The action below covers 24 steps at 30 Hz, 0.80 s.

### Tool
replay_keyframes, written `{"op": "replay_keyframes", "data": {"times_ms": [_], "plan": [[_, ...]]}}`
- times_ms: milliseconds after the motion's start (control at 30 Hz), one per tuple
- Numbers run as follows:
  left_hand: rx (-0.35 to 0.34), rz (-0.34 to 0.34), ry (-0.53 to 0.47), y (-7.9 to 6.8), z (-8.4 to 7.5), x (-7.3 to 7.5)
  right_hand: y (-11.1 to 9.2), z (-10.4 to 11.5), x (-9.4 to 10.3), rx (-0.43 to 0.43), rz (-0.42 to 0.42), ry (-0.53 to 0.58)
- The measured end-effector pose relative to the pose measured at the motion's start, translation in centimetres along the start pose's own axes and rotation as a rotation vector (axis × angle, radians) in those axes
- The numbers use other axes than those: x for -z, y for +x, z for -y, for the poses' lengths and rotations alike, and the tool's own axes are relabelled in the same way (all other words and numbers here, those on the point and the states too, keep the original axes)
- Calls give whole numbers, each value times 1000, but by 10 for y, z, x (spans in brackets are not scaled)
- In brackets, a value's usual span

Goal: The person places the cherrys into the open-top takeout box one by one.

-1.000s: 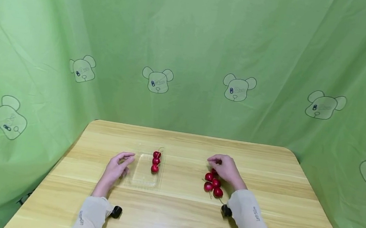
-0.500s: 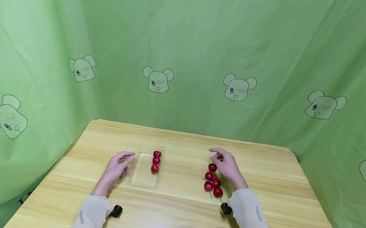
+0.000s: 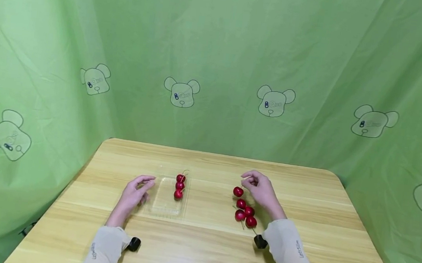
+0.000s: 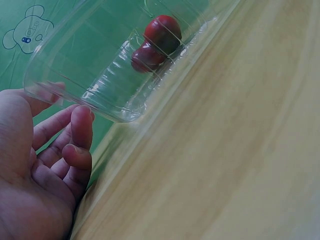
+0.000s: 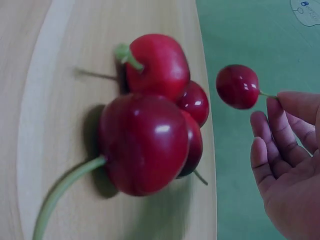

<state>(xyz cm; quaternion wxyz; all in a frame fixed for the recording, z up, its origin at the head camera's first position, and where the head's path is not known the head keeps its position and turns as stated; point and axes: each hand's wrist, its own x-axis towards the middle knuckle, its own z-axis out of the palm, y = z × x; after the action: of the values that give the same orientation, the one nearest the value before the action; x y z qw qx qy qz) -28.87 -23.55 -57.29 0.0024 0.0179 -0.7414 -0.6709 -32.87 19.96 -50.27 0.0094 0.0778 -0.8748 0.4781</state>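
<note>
Right hand (image 3: 262,192) pinches the thin green stem (image 5: 268,95) of a glossy, round, dark-red cherry (image 5: 238,87); I should grip lightly, fruit clear of the shiny red cherry cluster (image 3: 249,212) wrist-side.

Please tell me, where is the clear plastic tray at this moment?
In the head view, the tray is on the table, left of centre, beside the left hand, with three cherries lined up inside its right side.

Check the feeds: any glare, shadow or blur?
Head: pale glare low on the table; left wrist: bright streaks on the clear tray, table grain soft; right wrist: white highlights on the held cherry, dark shadow beside the nearest cherry.
</note>
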Motion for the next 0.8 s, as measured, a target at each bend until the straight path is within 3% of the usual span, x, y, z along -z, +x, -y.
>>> {"op": "replay_keyframes", "data": {"times_ms": [400, 800], "plan": [[-4, 7, -3, -1, 1, -2, -5, 18, -9, -60, 64, 210], [-3, -2, -11, -1, 0, -2, -1, 17, -17, -75, 47, 380]]}}
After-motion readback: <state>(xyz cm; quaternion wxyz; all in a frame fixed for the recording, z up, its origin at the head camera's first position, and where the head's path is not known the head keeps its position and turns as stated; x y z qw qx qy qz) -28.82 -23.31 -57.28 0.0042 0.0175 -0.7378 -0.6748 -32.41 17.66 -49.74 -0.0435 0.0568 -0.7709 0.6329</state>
